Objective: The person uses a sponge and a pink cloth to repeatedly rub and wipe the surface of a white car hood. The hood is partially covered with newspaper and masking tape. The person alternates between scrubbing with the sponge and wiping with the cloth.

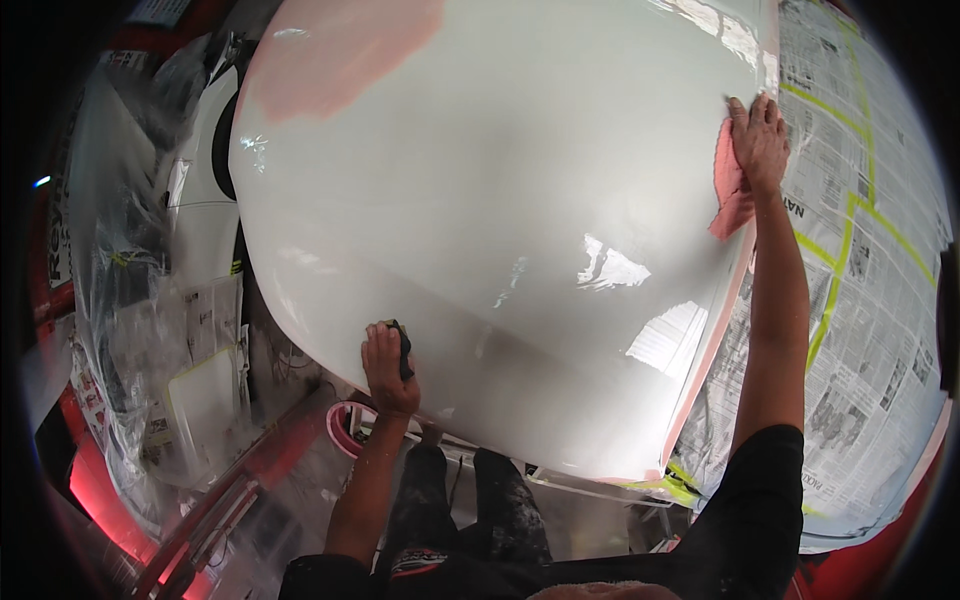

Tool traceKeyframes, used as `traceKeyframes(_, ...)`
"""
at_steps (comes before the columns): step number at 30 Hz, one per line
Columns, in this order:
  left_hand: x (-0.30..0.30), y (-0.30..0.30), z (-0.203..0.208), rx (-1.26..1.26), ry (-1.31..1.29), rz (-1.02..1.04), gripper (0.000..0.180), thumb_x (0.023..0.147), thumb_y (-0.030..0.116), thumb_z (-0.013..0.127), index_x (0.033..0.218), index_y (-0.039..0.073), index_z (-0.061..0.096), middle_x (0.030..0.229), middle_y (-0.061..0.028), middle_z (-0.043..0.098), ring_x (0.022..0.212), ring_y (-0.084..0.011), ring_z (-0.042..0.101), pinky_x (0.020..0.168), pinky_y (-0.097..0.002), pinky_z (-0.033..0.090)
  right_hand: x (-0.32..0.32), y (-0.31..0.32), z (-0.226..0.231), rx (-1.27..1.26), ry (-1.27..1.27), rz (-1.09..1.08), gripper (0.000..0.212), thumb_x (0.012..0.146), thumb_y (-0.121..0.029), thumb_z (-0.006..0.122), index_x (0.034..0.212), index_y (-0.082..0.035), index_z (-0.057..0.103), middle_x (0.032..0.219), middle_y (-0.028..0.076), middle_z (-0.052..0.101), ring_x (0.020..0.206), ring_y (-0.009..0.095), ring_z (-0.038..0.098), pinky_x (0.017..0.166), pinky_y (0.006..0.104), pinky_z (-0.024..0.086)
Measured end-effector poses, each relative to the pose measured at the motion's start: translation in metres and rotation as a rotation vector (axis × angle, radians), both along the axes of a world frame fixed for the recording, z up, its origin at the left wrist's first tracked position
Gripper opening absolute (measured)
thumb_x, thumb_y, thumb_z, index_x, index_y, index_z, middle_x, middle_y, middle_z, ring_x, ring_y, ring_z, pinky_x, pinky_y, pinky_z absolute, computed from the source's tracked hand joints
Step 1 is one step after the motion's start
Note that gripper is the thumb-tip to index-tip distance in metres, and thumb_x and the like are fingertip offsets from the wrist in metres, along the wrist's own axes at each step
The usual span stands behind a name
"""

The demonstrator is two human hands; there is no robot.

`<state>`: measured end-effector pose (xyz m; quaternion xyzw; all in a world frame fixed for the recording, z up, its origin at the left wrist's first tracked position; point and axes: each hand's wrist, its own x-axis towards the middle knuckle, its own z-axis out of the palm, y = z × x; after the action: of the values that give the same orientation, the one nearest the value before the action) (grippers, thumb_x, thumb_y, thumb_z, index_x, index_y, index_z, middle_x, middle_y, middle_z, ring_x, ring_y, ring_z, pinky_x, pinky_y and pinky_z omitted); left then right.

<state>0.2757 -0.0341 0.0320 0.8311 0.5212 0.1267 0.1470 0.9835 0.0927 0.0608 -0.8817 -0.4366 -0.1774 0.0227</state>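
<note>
A large, glossy pale grey-white car hood [450, 200] fills the middle, with a dull pink patch [340, 60] at its far left. On the hood's near left edge, my left hand [385, 372] is closed around a small dark pad [404, 352] with a yellowish edge, pressed to the surface; its exact kind is unclear. At the far right edge, my right hand [762, 145] lies over a crumpled pink cloth [731, 185], pinning it to the hood. Its fingers reach forward along the edge, and part of the cloth is hidden under the palm.
Newspaper masking [860, 330] with yellow-green tape [835, 290] covers the right side. Left of the hood are clear plastic sheeting [115, 210] and a white body panel [205, 185]. A pink ring-shaped thing [341, 436] is below the near left edge, beside my legs.
</note>
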Motion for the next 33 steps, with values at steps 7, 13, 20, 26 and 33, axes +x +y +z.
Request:
traceKeyframes(7,-0.001,0.004,0.001,-0.014,0.023,-0.011,0.058,0.095,0.016,0.057,0.151,0.002,0.048,0.158,-0.0225,0.044,0.15,-0.043,0.036,0.122,-0.0595,0.024,-0.002,0.019,0.016,0.049,0.053,-0.366,0.091,0.095,-0.076,0.04,0.155,-0.008,0.043,0.157,0.014,0.046,0.144,0.042,0.04,0.118,0.057,0.029)
traceKeyframes(13,-0.005,0.005,-0.001,-0.014,0.027,-0.008,0.057,0.096,0.02,0.053,0.151,0.003,0.048,0.159,-0.0206,0.045,0.15,-0.0412,0.037,0.122,-0.0584,0.025,-0.015,0.026,0.007,0.044,0.208,-0.387,0.109,0.091,-0.086,0.035,0.156,0.001,0.038,0.16,0.022,0.037,0.145,0.044,0.038,0.118,0.057,0.028)
traceKeyframes(20,-0.013,0.0,0.001,-0.043,0.047,-0.001,0.064,0.09,0.019,0.049,0.151,0.003,0.048,0.159,-0.0197,0.044,0.151,-0.04,0.037,0.121,-0.0592,0.024,-0.082,0.129,-0.012,-0.08,0.134,-0.08,0.103,0.094,-0.082,0.033,0.157,0.0,0.036,0.161,0.021,0.038,0.145,0.044,0.038,0.119,0.0556,0.027)
traceKeyframes(26,-0.006,0.002,-0.008,-0.058,-0.021,-0.046,0.066,0.09,0.022,0.048,0.153,0.001,0.046,0.16,-0.0211,0.043,0.151,-0.0412,0.036,0.122,-0.0596,0.022,-0.156,0.223,-0.024,-0.014,-0.014,0.281,0.09,0.095,-0.076,0.044,0.145,0.0,0.048,0.146,0.019,0.054,0.134,0.042,0.05,0.109,0.0576,0.041)
traceKeyframes(33,-0.011,-0.002,-0.005,-0.145,-0.058,-0.065,0.07,0.091,0.024,0.05,0.156,0.0,0.04,0.161,-0.0251,0.038,0.151,-0.0459,0.032,0.122,-0.0617,0.02,-0.358,0.242,0.007,0.008,0.054,0.554,0.091,0.101,-0.068,0.039,0.15,0.009,0.039,0.144,0.024,0.047,0.133,0.042,0.044,0.118,0.0576,0.029)
